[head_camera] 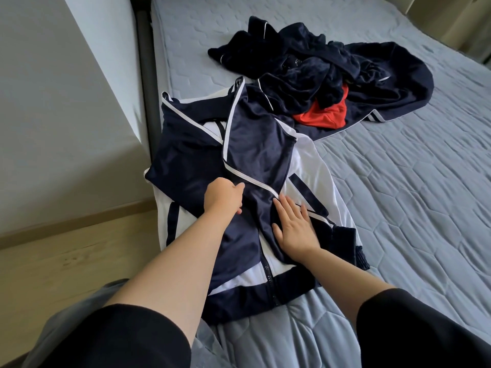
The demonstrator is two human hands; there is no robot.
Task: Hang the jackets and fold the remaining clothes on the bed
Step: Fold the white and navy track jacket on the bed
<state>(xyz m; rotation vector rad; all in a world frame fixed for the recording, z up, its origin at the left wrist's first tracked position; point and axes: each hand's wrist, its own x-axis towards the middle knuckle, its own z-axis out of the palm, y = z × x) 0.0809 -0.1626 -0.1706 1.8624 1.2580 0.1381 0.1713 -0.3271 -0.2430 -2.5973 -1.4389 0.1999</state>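
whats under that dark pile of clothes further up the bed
A red garment pokes out from under the navy pile, lying on a navy piece with a striped hem. Anything deeper is covered.

Smooth satiny jacket (255,144), quilted matt bed (398,181)

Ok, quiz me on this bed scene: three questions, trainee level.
1. True or false: the right hand lies flat on the navy-and-white jacket.
2. The red garment lies: A) in the dark pile; B) in the right hand; C) on the floor.
3. Which hand has curled fingers?
Key: 1 true; 2 A; 3 the left hand.
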